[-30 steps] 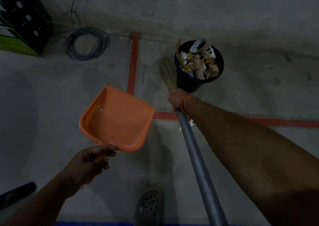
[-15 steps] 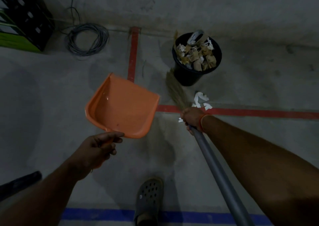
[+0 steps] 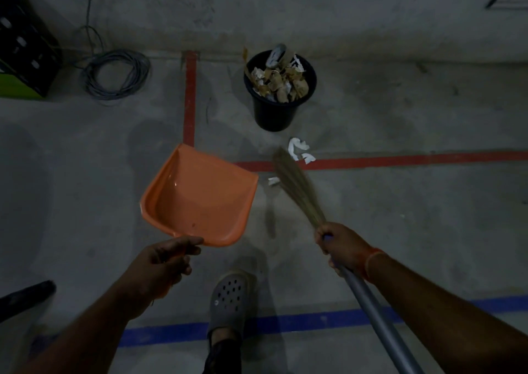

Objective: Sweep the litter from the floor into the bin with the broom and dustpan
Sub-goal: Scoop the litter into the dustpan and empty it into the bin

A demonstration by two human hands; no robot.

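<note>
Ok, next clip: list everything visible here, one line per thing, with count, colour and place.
dustpan: one, orange, held above the floor, centre.
broom: one, straw bristles, grey handle, right of the dustpan.
paper scraps: a few, white, on the floor around the red line, by the bristles.
bin: one, black, full of litter, beyond the scraps.
cable coil: one, grey, far left.
crate: one, black with green, far left corner.
tape lines: red and blue, on the floor.
clog: one, grey, bottom centre.
left hand: grips the dustpan's handle.
right hand: grips the broom.
</note>
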